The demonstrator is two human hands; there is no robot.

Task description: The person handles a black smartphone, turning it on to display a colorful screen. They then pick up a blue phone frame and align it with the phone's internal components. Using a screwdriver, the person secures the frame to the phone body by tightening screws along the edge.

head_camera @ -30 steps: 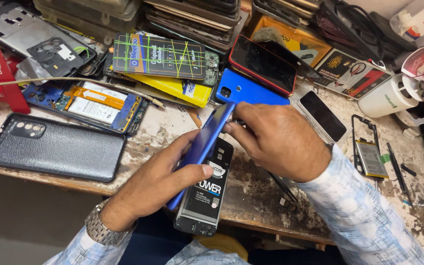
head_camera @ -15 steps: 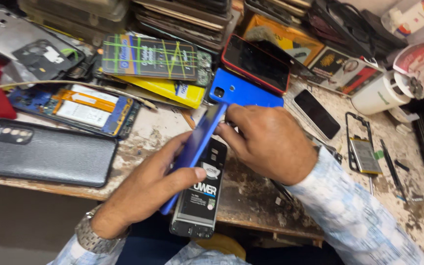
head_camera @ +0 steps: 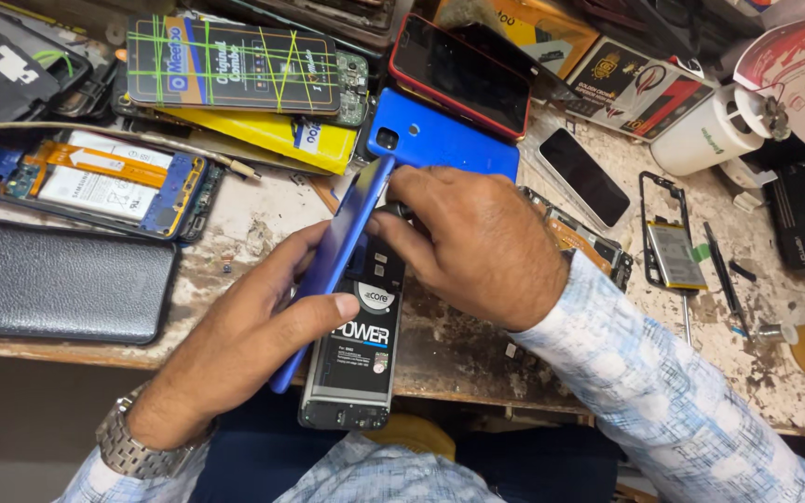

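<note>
A: Blue plastic back cover stands tilted on its long edge over the opened phone, which lies face down at the front edge of the desk. Since a second ago the cover's tilt looks steeper and more of the black battery shows under it.

B: Hand states?

A: Left hand holds the cover: thumb pressed on its outer face, fingers wrapped behind it. Right hand sits just right of the cover's top end, fingers pressed together over the phone's upper part.

B: Meaning of the change?

A: Judged from the wider gap, the cover appears largely separated from the phone along its right side.

B: Hidden items?

A: Whatever the right fingers pinch is covered by the hand; cannot tell whether a tool is there. The phone's left edge is behind the cover. Left of the phone lies a black textured case; beyond it, a second blue cover.
</note>
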